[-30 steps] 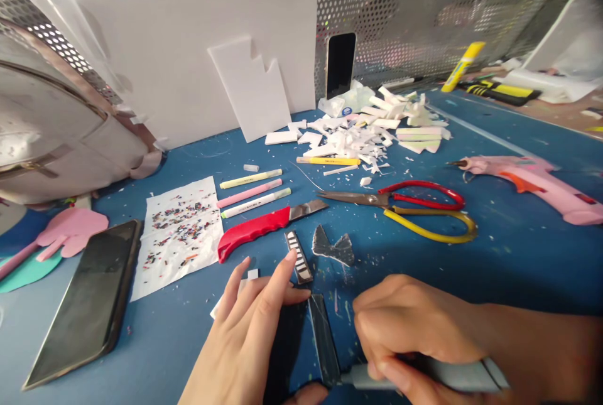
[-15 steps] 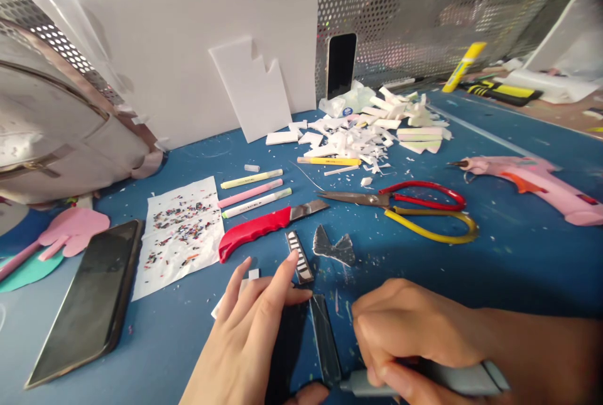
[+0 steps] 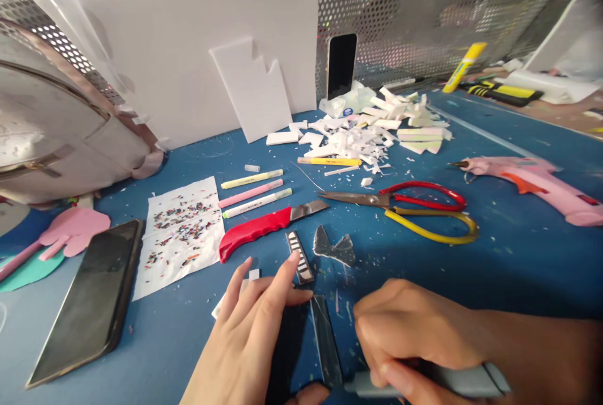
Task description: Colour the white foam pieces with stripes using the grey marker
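My left hand lies flat, fingers stretched out, pressing down a black foam strip at the table's near edge. My right hand is closed round a grey marker pen, its tip at the strip's lower end. Just beyond my fingertips lie a small black piece with white stripes and a dark bow-shaped cutout. A red-handled utility knife rests above my left hand.
Red and yellow scissors, a pink glue gun, pastel markers, white foam scraps, a paper with confetti bits, a phone lying flat, another phone propped upright, white foam boards and a bag crowd the blue table.
Almost nothing differs; my right hand and the marker have shifted very slightly along the black strip.
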The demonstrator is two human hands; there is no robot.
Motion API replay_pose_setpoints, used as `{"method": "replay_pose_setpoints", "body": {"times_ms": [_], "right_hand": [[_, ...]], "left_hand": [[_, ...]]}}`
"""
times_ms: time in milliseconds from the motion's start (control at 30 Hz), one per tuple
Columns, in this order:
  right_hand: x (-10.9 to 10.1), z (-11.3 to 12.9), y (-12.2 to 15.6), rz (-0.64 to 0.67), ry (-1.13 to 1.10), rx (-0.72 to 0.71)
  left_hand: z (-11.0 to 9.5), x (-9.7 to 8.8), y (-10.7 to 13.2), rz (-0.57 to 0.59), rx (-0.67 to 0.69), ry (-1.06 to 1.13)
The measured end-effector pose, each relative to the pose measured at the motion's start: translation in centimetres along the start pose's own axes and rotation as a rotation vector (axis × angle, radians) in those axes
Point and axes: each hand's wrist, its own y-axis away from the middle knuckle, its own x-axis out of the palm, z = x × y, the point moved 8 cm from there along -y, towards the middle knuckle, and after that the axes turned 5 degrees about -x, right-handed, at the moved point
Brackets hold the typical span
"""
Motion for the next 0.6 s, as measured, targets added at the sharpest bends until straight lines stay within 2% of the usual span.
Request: {"method": "replay_pose_setpoints", "body": {"times_ms": [100, 267, 433, 600], "right_hand": [[-0.4, -0.4, 0.1, -0.027, 0.033, 0.058], [-0.6, -0.4, 0.0, -0.004, 0.034, 0.054], [-2.1, -2.0, 0.3, -0.094, 0.062, 0.185], [-2.6, -2.1, 0.6, -0.137, 0.033, 0.183]], "left_hand": [[0.0, 0.0, 0.0, 0.004, 0.004, 0.002], [-0.1, 0.0, 0.1, 0.0, -0.014, 0.038], [-0.1, 0.2, 0.1, 0.043, -0.046, 0.074], [-0.4, 0.0, 0.2, 0.045, -0.021, 0.122]]}}
